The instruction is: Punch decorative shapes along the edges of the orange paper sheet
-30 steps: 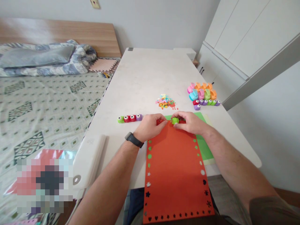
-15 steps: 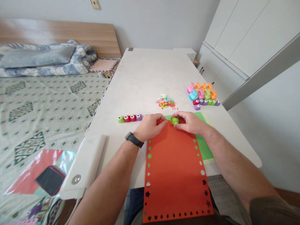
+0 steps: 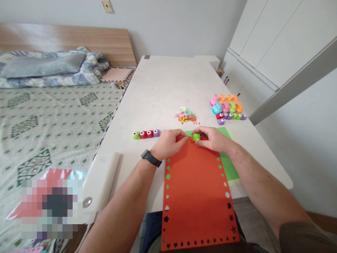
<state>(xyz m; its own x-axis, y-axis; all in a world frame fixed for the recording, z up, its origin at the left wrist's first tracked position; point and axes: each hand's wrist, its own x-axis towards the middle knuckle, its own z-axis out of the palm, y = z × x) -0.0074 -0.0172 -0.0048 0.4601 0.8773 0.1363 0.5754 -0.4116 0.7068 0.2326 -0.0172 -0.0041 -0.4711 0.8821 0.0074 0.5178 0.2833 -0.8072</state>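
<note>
A sheet of orange-red paper [image 3: 196, 189] reaches from the table over its front edge; small shapes are punched along its sides and near edge. My left hand [image 3: 171, 142] pinches the far edge of this sheet near its left corner. Between the thumb and fingers of my right hand [image 3: 214, 138] is a small green craft punch [image 3: 196, 137], set at the sheet's far edge. Its jaw and the paper inside it are too small to make out. Beneath the orange sheet lies green paper [image 3: 231, 168], showing at the right.
Several small punches [image 3: 146, 134] stand in a row left of my hands. Beyond the sheet is a pile of coloured paper cutouts [image 3: 185, 115]. More punches [image 3: 228, 105] are grouped at the right. A white laminator-like device [image 3: 102, 182] sits at the table's left edge, beside a bed [image 3: 58, 123].
The view has shifted very slightly. Both hands, the green punch and the orange sheet keep their places.
</note>
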